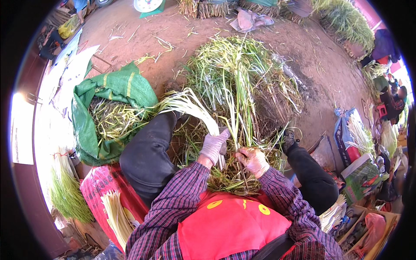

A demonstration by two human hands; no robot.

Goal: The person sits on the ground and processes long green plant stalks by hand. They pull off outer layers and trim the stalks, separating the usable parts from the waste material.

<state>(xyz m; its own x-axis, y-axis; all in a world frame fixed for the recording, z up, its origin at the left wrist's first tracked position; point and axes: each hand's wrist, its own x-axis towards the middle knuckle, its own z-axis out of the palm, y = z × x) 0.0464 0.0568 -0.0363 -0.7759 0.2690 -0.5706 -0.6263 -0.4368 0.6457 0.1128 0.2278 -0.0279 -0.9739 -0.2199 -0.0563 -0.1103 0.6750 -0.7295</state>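
Observation:
Gloved, my left hand (214, 146) is closed round a bundle of pale yellow-white leafy stalks (191, 104), whose long leaves droop to the upper left and whose cut ends show below the fist. To its right, my right hand (253, 160), in a thin soiled glove, pinches a green-yellow stalk (236, 133) near its base. Just beyond both hands lies a large heap of long green stalks with roots (227, 74). Loose leaf scraps (234, 183) cover the place between my legs, under the hands.
A green woven sack (125, 86) of trimmings stands at the left. Pale stalk bundles lie on a red sack (100, 182) at lower left. A dial scale (148, 5) and a crumpled cloth (250, 20) are at the top. Cardboard boxes (390, 221) stand at lower right; people sit at the far edges.

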